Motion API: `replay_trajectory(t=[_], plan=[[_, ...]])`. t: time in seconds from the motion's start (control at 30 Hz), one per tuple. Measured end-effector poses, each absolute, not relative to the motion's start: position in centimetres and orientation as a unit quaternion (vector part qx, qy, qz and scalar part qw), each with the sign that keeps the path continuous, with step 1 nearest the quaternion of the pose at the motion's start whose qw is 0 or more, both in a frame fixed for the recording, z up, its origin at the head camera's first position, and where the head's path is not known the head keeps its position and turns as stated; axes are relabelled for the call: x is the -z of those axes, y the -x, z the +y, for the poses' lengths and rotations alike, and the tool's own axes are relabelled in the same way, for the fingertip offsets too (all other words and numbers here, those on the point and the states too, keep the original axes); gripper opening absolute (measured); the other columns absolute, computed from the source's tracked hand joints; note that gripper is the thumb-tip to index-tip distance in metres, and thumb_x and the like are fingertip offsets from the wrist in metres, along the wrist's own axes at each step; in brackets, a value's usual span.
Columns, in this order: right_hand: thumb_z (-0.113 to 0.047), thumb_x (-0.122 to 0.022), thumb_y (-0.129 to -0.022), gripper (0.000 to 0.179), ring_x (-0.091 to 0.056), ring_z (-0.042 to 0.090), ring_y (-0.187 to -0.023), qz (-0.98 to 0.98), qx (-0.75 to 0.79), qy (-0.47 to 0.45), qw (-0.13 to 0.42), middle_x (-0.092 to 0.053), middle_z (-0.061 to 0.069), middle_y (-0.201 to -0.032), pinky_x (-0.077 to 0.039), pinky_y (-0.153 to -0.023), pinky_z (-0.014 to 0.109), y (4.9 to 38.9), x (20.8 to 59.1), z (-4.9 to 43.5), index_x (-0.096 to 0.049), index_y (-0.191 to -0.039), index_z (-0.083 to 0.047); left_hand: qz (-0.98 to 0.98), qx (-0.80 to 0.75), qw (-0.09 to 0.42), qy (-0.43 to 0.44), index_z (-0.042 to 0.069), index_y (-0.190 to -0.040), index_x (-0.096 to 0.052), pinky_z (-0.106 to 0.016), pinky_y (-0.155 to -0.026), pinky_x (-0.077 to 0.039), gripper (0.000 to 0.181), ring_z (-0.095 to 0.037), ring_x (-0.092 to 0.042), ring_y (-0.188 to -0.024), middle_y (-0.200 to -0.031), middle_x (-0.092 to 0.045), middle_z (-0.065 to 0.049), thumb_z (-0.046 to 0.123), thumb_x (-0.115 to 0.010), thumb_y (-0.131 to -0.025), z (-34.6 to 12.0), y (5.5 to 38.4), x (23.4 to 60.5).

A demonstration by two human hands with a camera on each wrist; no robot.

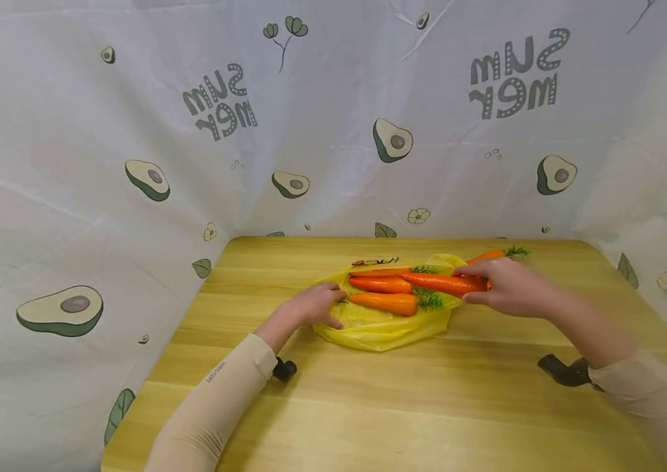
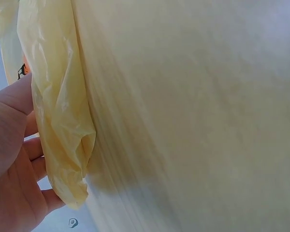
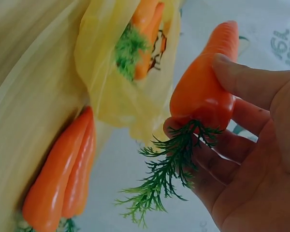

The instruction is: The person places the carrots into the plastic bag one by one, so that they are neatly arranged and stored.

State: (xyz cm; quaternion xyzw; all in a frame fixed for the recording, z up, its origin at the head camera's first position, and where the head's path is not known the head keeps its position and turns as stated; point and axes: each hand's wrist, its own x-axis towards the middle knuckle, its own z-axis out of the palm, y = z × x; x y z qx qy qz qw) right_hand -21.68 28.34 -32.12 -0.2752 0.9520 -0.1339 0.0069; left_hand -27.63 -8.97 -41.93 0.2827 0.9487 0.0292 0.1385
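Observation:
A yellow plastic bag (image 1: 377, 335) lies spread on the table with several orange carrots (image 1: 386, 303) on it, their green tops toward the right. My left hand (image 1: 315, 305) holds the bag's left edge, with thumb and fingers around the thin plastic (image 2: 63, 111) in the left wrist view. Over the bag's right side, my right hand (image 1: 510, 288) grips another carrot (image 3: 200, 94) near its thick end. That carrot's tip points left, and its feathery greens (image 3: 171, 166) hang free below the palm in the right wrist view.
Two more carrots (image 3: 48, 186) lie side by side on the wooden table (image 1: 368, 406), right of the bag; the right hand partly covers them in the head view. A white cloth (image 1: 333, 118) printed with avocados hangs behind the table and at its sides.

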Motion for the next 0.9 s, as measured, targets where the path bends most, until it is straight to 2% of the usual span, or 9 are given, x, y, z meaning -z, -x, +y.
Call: replay_trajectory(t=[0.3, 0.43, 0.53, 0.67, 0.9], plan=[[-0.027, -0.076, -0.09, 0.048, -0.063, 0.016, -0.083, 0.944, 0.126, 0.305, 0.018, -0.069, 0.015, -0.12, -0.054, -0.071, 0.038, 22.6, 32.9, 25.3, -0.066, -0.133, -0.007, 0.948, -0.032, 0.144, -0.282, 0.014, -0.152, -0.046, -0.042, -0.118, -0.037, 0.079, -0.028, -0.043, -0.142, -0.157, -0.041, -0.011, 0.05, -0.075, -0.088, -9.0, 27.8, 42.1], [-0.028, -0.077, -0.09, 0.048, -0.067, 0.034, -0.102, 0.942, 0.12, 0.314, 0.018, -0.067, 0.019, -0.127, -0.057, -0.083, 0.051, 23.0, 33.3, 24.1, -0.067, -0.132, -0.008, 0.948, -0.032, 0.146, -0.282, 0.015, -0.153, -0.046, -0.042, -0.119, -0.035, 0.08, -0.028, -0.04, -0.145, -0.159, -0.039, -0.011, 0.051, -0.075, -0.088, -9.1, 28.0, 42.1], [-0.026, -0.078, -0.089, 0.048, -0.064, 0.04, -0.114, 0.941, 0.119, 0.317, 0.018, -0.066, 0.019, -0.129, -0.055, -0.089, 0.056, 23.3, 33.6, 23.2, -0.067, -0.132, -0.008, 0.947, -0.037, 0.149, -0.282, 0.014, -0.153, -0.045, -0.042, -0.12, -0.034, 0.08, -0.029, -0.039, -0.146, -0.16, -0.037, -0.012, 0.05, -0.075, -0.088, -9.1, 28.1, 41.9], [-0.025, -0.078, -0.088, 0.045, -0.065, 0.035, -0.111, 0.939, 0.107, 0.326, 0.013, -0.069, 0.015, -0.125, -0.055, -0.089, 0.052, 23.8, 34.4, 21.9, -0.069, -0.129, -0.007, 0.947, -0.037, 0.148, -0.284, 0.015, -0.153, -0.045, -0.042, -0.119, -0.035, 0.08, -0.029, -0.039, -0.145, -0.159, -0.038, -0.012, 0.049, -0.076, -0.088, -9.2, 28.1, 41.9], [-0.025, -0.079, -0.087, 0.042, -0.067, 0.033, -0.106, 0.941, 0.082, 0.328, 0.011, -0.07, 0.013, -0.119, -0.056, -0.086, 0.051, 24.2, 35.8, 20.5, -0.072, -0.126, -0.009, 0.941, -0.025, 0.138, -0.307, 0.013, -0.151, -0.048, -0.039, -0.114, -0.041, 0.078, -0.026, -0.048, -0.137, -0.15, -0.046, -0.012, 0.045, -0.078, -0.087, -9.0, 28.1, 42.2]])
